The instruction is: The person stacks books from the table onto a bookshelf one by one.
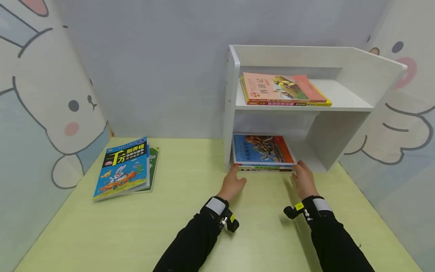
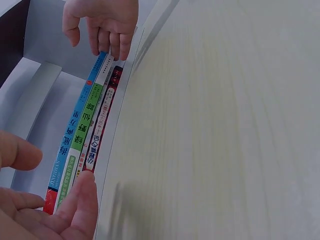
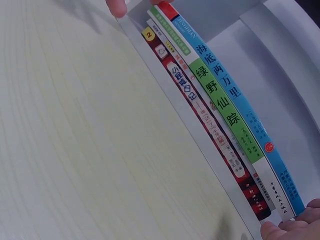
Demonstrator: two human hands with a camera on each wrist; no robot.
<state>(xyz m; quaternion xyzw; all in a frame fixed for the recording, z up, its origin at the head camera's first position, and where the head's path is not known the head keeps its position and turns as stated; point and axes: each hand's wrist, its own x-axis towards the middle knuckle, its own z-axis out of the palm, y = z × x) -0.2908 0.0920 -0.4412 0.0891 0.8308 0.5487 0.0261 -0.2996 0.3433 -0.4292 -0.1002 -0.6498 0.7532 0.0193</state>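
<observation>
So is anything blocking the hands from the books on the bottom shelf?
Nothing visible: the left hand and right hand are at opposite ends of the book stack, and the white shelf is open in front.

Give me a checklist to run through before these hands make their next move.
1. Left hand at the left end of the lower stack: ok.
2. Right hand at its right end: ok.
3. Lower stack set behind the front edge of the shelf unit: ok, a white strip shows before the spines.
4. How firmly the hands press: cannot tell.
5. Upper stack lying flat on the upper shelf: ok.
6. Books on the table squared up: not ok, the blue book lies askew over the green book.
</observation>
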